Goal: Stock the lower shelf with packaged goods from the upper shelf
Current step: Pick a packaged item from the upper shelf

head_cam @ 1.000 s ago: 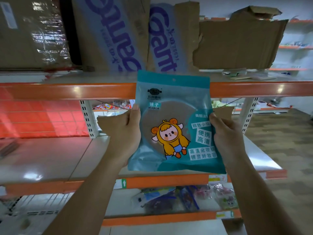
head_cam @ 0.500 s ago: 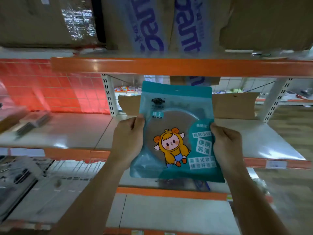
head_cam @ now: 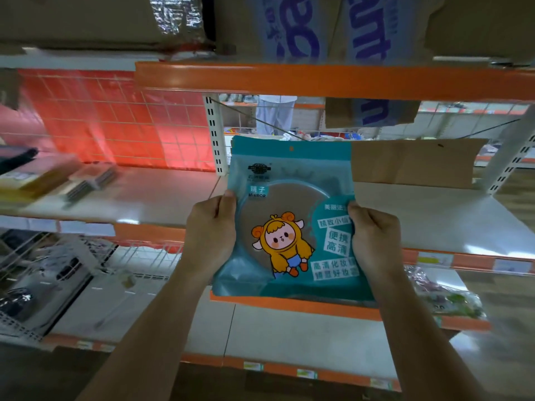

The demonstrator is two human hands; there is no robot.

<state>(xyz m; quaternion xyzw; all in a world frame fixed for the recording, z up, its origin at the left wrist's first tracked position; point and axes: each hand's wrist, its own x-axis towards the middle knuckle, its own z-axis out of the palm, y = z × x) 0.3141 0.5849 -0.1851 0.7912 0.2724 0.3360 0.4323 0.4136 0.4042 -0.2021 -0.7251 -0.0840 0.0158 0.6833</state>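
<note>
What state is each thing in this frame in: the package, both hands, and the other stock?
Mirror package: upright, print facing the camera, held in the air.
Left hand: grips the package's left edge.
Right hand: grips its right edge.
Cardboard sheet: standing at the back of the middle shelf.
Clear packets: lying one level down, blurred.

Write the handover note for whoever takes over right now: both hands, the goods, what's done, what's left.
Hands: left hand grips the mirror packet by its left edge; right hand grips its right edge.
Packet is upright in the air, in front of the white shelf under the orange-edged upper shelf.
Done: one packet in hand.
Left: set it on a lower shelf, then fetch more.
</note>
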